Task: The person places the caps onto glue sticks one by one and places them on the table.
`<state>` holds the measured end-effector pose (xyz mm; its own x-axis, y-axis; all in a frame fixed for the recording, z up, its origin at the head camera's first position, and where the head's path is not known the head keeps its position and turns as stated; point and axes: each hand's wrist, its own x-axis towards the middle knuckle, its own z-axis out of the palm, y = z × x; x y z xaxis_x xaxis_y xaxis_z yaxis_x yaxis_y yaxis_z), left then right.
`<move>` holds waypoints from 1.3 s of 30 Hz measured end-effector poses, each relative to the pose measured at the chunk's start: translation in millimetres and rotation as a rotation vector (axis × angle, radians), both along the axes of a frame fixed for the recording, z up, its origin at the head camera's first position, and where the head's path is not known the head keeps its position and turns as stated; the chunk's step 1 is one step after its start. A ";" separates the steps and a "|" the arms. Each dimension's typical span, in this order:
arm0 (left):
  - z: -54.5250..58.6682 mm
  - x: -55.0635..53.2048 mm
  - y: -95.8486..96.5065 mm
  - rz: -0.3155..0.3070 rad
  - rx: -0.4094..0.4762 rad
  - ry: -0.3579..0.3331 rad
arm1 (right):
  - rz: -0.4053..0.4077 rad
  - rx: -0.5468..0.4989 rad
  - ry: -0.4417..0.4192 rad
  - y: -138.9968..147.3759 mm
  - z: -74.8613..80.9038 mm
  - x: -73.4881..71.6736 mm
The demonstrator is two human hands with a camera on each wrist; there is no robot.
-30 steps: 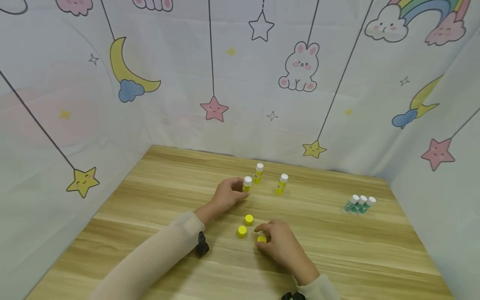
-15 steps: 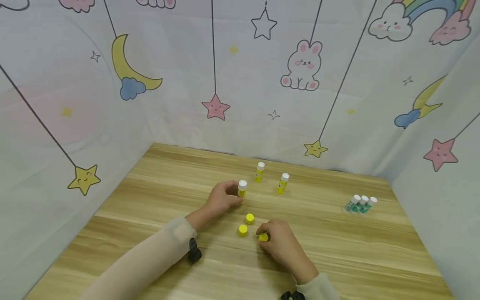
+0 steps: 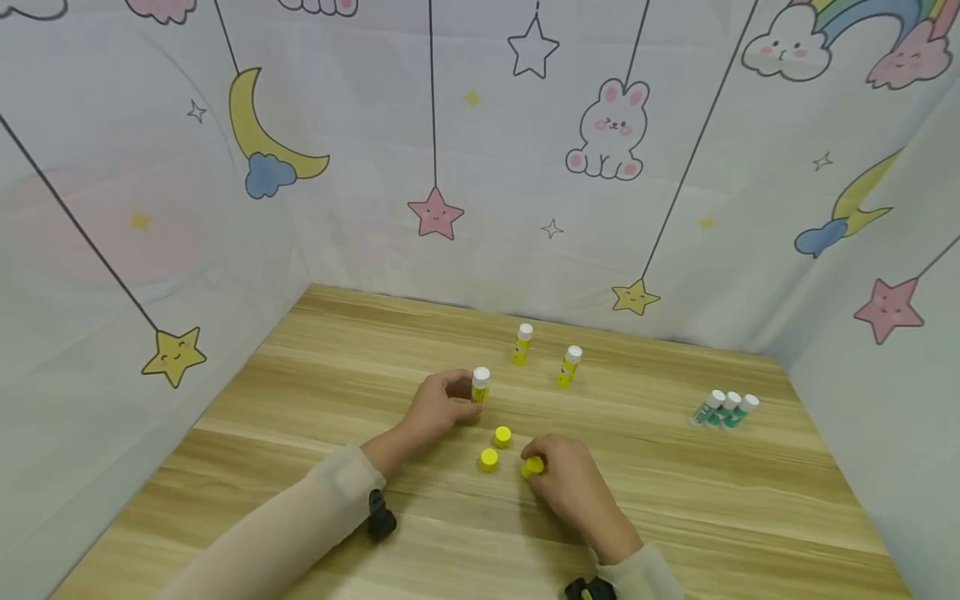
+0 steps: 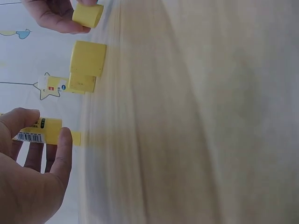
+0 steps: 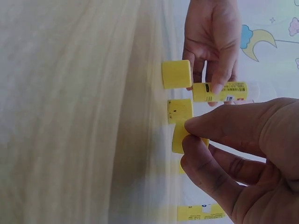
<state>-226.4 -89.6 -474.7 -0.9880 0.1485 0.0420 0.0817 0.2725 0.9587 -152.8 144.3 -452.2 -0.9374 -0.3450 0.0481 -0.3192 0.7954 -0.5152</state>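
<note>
My left hand (image 3: 435,408) grips a yellow glue stick (image 3: 480,387) with a white top, held upright between thumb and fingers. Its barcode label (image 4: 31,137) shows in the left wrist view. My right hand (image 3: 568,477) pinches a yellow cap (image 3: 532,467) between thumb and fingertips, slightly tilted in the right wrist view. Just left of that hand, two more yellow caps stand on the table, one farther back (image 3: 502,437) and one nearer me (image 3: 488,460). Behind the left hand stand two yellow glue sticks, one at the back (image 3: 522,345) and one to its right (image 3: 570,367).
Three green-and-white glue sticks (image 3: 724,409) stand side by side on the right of the wooden table (image 3: 360,333). A white curtain (image 3: 360,167) printed with stars and a rabbit encloses the back and sides. Black wrist cameras sit at both sleeves.
My left hand has drawn its glue stick left and toward me, away from the two standing ones. The right fingers have closed more on the cap and moved it slightly.
</note>
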 end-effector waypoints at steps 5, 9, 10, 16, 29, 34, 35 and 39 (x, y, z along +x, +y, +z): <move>0.3 6.1 -2.8 0.002 -0.004 0.009 | -0.021 -0.007 0.028 1.5 1.2 -1.1; 1.0 9.5 -4.0 0.009 0.004 0.028 | -0.071 -0.030 0.014 3.3 3.0 -2.2; 1.5 10.3 -4.1 0.010 0.006 0.032 | -0.086 -0.040 0.012 3.6 3.8 -2.5; 4.8 17.3 -5.8 0.013 0.015 0.034 | -0.160 -0.180 -0.013 5.5 9.2 -3.1; 4.2 27.5 -13.2 0.002 -0.020 0.065 | -0.285 -0.422 -0.047 4.9 16.7 -5.6; 1.8 29.4 -15.9 -0.003 0.003 0.087 | -0.302 -0.461 -0.052 4.4 18.8 -7.4; 1.3 29.6 -16.5 -0.006 0.008 0.093 | -0.304 -0.473 -0.057 4.2 18.9 -7.9; 1.6 29.3 -18.4 -0.017 0.013 0.115 | -0.300 -0.514 -0.070 2.7 20.5 -8.7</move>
